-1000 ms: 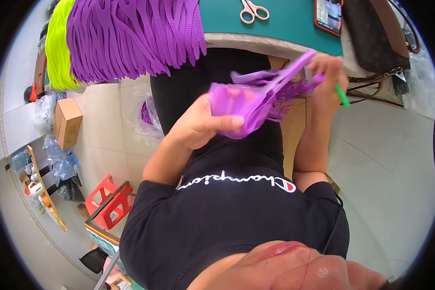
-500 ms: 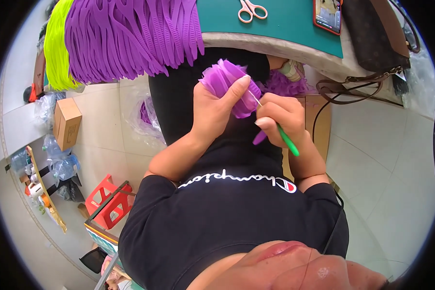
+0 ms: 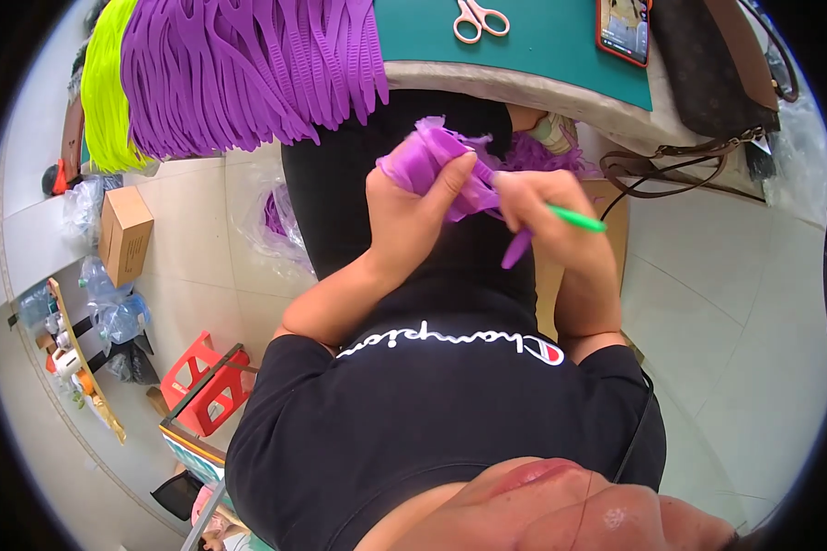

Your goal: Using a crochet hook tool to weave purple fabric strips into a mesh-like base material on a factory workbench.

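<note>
My left hand (image 3: 402, 216) is closed round a bunched purple rubbery piece (image 3: 424, 154) above my lap, its thumb pressed on top. Thin, ragged purple film stands up along the piece's upper edge. Against the right side of it is my right hand (image 3: 551, 207), somewhat blurred, gripping a slim green-handled tool (image 3: 576, 219). The handle points out to the right; the tip cannot be made out. A rounded purple end (image 3: 516, 250) hangs below the right hand.
Long purple rubbery straps (image 3: 248, 73) drape over the table edge beside lime-yellow ones (image 3: 106, 92). On the green mat (image 3: 542, 46) lie pink-handled scissors (image 3: 470, 23) and a phone (image 3: 623, 29). A brown bag (image 3: 717, 64) is at right. Purple scraps (image 3: 533, 156) lie below the table.
My right hand has moved a little right and up, and the green handle has swung from pointing down to pointing right. The purple piece's film looks more pulled and crumpled.
</note>
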Demonstrator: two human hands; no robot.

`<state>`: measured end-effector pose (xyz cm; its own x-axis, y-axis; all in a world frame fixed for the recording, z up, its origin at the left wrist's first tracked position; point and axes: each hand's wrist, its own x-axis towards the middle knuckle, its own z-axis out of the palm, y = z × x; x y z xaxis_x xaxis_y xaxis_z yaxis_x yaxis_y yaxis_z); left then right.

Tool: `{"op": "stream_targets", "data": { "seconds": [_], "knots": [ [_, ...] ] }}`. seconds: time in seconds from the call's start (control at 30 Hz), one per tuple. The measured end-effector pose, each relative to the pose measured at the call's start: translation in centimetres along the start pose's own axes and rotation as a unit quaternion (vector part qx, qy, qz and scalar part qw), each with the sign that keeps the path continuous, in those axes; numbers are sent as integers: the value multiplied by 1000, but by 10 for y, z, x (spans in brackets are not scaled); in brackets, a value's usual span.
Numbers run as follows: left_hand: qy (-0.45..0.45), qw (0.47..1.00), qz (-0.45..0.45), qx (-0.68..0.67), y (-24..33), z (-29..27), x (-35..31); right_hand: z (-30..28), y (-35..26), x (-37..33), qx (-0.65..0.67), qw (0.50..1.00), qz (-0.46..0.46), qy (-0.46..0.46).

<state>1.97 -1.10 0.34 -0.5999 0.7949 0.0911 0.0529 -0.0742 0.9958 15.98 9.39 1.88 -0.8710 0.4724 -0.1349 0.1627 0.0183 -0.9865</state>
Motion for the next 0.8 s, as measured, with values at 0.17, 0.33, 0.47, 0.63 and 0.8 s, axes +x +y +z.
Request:
{"op": "stream_targets", "data": {
  "seconds": [0.17,0.33,0.47,0.63,0.8],
  "knots": [
    [-18,947,-195,-253,-2,-5,5,-10,18,10,291,945,-51,141],
    [-32,941,-207,-266,2,-7,4,13,9,14,165,983,29,72],
    [-74,995,-41,-59,-5,-11,6,10,8,11,187,980,-3,66],
    [-74,997,7,-24,-12,-19,14,-3,16,-9,217,955,-194,49],
    [24,973,-88,-213,-14,-38,12,-51,5,-53,526,804,-259,102]
  ]
}}
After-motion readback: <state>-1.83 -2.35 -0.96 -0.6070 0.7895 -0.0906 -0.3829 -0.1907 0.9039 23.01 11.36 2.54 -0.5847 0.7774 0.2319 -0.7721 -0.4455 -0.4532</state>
